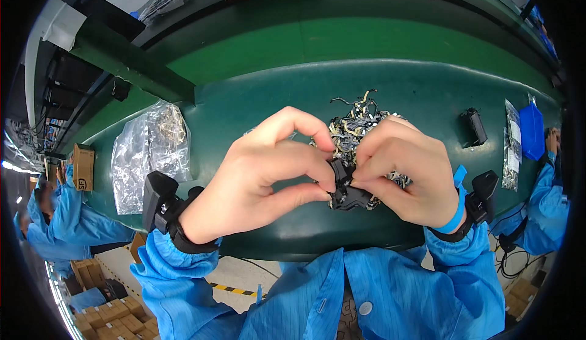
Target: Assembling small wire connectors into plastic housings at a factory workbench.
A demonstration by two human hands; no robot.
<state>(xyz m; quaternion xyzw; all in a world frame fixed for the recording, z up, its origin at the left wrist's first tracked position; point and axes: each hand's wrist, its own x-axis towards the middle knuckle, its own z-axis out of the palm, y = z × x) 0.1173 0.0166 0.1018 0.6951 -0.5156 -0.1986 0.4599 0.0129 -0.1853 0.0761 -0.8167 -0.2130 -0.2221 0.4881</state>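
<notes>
Between my two hands is a small black plastic part (352, 198), held up in front of a heap of short black, white and cream cable pieces (349, 126). My left hand (268, 169) pinches its left side with thumb and fingertips. From the right, my right hand (406, 172) closes thumb and forefinger on the part's upper middle. Whether the right fingertips also grip a small cable piece cannot be made out. The fingers cover much of the black part.
On the green table (293, 227), a clear plastic bag (149, 157) with small pieces lies at left. Toward the right are a black plastic piece (473, 127), another clear bag (511, 148) and a blue bin (531, 131). Blue-sleeved people sit on both sides. A green post (131, 65) rises at back left.
</notes>
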